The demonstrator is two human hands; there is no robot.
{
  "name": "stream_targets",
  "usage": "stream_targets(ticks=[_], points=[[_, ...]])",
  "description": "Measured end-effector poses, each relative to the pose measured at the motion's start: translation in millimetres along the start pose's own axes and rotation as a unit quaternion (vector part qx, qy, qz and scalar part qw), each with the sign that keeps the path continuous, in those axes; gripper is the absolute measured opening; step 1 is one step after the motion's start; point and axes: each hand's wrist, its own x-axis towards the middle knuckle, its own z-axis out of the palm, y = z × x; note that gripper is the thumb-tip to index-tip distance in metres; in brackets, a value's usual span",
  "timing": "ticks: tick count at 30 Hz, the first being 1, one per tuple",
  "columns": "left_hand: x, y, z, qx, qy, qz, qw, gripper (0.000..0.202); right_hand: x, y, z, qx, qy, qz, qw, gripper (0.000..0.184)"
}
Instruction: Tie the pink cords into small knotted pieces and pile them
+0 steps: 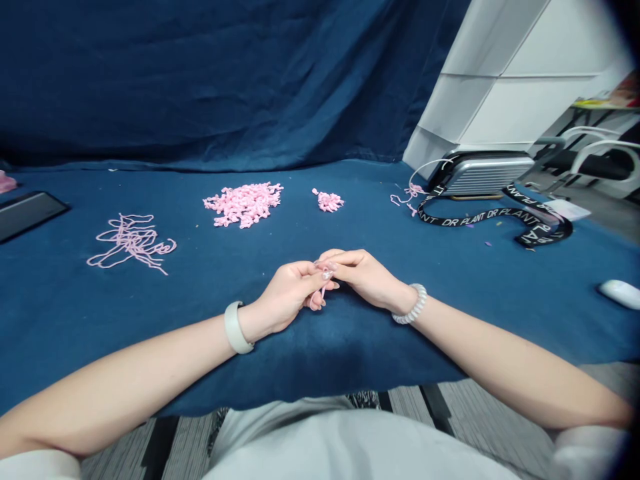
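A: We're watching a blue-covered tabletop (pixel 450 320), with a heap of pink knotted cord (pixel 243 204) sitting well ahead of the hands!

B: Yes, the left hand (pixel 287 297) and right hand (pixel 363 277) are pinching a short pink cord (pixel 319 295) together, and it's dangling downward, nearer the left hand.

A: Its upper end?

B: The fingers are hiding it; I can't make it out!

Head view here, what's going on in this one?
A person at a table covered in blue cloth pinches a short pink cord between the left hand and right hand. Ahead on the cloth lie a loose tangle of pink cord, a heap of small knotted pink pieces and a smaller cluster.
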Motion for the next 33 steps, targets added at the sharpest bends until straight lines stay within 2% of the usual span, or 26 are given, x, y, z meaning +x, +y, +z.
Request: stream_targets(ticks=[3, 7, 12, 24, 29, 33], points=[[0.6, -0.3, -1.1, 0.004, -0.017, 0.002, 1.0, 0.029, -0.8, -2.0, -2.0, -0.007, -0.031, 0.006, 0.999, 0.013], [0.8, -0.5, -2.3, 0.001, -0.028, 0.003, 1.0, 0.029, -0.7, -3.7, -3.3, -0.034, -0.038, -0.001, 0.999, 0.018], [-0.1, 0.4, -1.7, -0.011, -0.02, 0.004, 1.0, 0.03, 1.6, 1.1, -6.2, 0.025, -0.051, -0.001, 0.998, 0.025], [1.6, -1.3, -3.4, -0.007, -0.031, 0.002, 0.999, 0.027, 0.1, -4.6, -4.8, -0.027, -0.068, 0.009, 0.997, 0.018], [1.7, -4.0, -5.2, 0.059, -0.051, 0.007, 0.997, 0.027, -0.5, -3.1, -8.1, 0.018, -0.101, 0.026, 0.994, 0.014], [2.9, -5.7, -6.4, 0.085, -0.05, 0.004, 0.995, 0.029, -0.5, -4.4, -7.9, 0.037, -0.097, 0.042, 0.994, 0.012]])
